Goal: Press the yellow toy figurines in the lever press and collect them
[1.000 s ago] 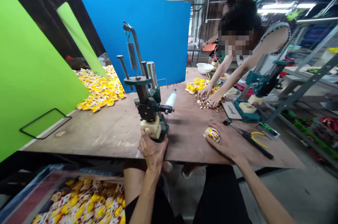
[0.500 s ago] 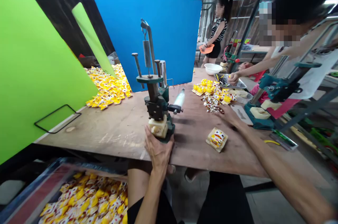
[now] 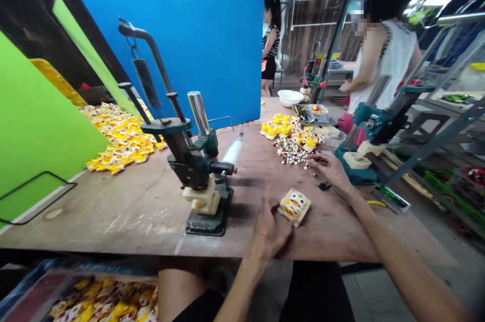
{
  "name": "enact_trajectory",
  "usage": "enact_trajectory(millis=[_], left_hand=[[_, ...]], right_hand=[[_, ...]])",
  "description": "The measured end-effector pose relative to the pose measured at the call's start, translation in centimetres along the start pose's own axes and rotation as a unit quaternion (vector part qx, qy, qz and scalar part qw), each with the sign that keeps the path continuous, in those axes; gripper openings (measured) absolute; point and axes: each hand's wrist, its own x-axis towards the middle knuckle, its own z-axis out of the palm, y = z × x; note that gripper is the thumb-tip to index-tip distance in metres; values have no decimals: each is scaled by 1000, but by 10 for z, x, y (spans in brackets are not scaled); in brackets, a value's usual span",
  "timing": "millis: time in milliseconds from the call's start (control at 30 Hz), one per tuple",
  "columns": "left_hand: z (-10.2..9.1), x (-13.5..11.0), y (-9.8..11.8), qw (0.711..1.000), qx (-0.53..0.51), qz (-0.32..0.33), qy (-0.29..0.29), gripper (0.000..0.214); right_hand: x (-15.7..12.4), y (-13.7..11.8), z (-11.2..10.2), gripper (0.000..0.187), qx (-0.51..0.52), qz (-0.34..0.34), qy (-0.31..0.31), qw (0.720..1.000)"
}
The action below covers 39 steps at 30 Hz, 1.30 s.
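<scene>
My left hand (image 3: 270,228) rests on the wooden table (image 3: 125,211) with its fingers apart, touching the near edge of a cream block with a yellow lion-face piece (image 3: 294,205). It holds nothing. My right hand (image 3: 330,169) reaches further out to a pile of small red, white and brown parts (image 3: 292,151); its fingers curl down at the pile's edge and I cannot see what they hold. A green hand press (image 3: 197,170) with a spring and lever stands left of my left hand, with a cream mould under its ram.
Yellow pieces lie heaped at the far left (image 3: 117,140) and beyond the small parts (image 3: 282,127). A bin of them (image 3: 102,302) sits below the table. A second green press (image 3: 369,147), a white bowl (image 3: 290,97), blue (image 3: 182,44) and green (image 3: 34,135) boards, and two people stand behind.
My left hand left the press mould and moved right to the lion-face block. My right hand stays at the small parts pile. The person opposite straightened up and turned away.
</scene>
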Motion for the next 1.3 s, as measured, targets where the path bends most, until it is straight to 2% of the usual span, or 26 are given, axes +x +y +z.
enact_trajectory(millis=[67,133,233,300,367,467,500,533,600,633,767,833,1000,1167,1233,1300], left_hand=[[-8,2,-1,998,52,42,10,127],[-4,3,0,993,92,68,24,136],[11,5,3,995,78,31,51,132],[8,6,6,997,49,9,57,120],[-11,4,9,999,23,10,40,115],[-52,-3,12,999,10,42,-8,121],[-62,-6,13,999,8,45,-2,115],[-70,-7,14,999,8,40,22,99],[-74,-7,15,997,2,11,76,55],[-72,-4,15,996,-11,-8,83,43],[-59,16,18,995,-78,-53,28,47],[-59,24,21,993,-102,-65,9,53],[-73,30,33,983,-146,-96,-55,61],[-76,33,39,975,-161,-137,-64,51],[-75,37,42,973,-158,-155,-58,45],[-76,41,43,971,-151,-177,-55,37]], right_hand=[[-22,-13,5,59,46,13,-29,998],[-43,-28,17,61,107,34,-63,992],[-69,-50,33,59,169,68,-80,980],[-80,-61,38,55,169,71,-76,980],[-86,-70,41,50,169,68,-93,979],[-87,-84,51,47,163,69,-130,975],[-86,-88,57,47,161,67,-137,975],[-85,-92,65,47,159,66,-142,975],[-81,-97,82,49,158,69,-150,974],[-79,-98,90,51,157,73,-155,973],[-75,-94,110,57,146,80,-160,973],[-74,-89,113,60,142,81,-152,975],[-78,-82,118,65,136,85,-133,978],[-89,-87,131,65,112,63,-101,987],[-88,-88,122,64,95,45,-85,991],[-82,-83,96,62,84,34,-59,994]])
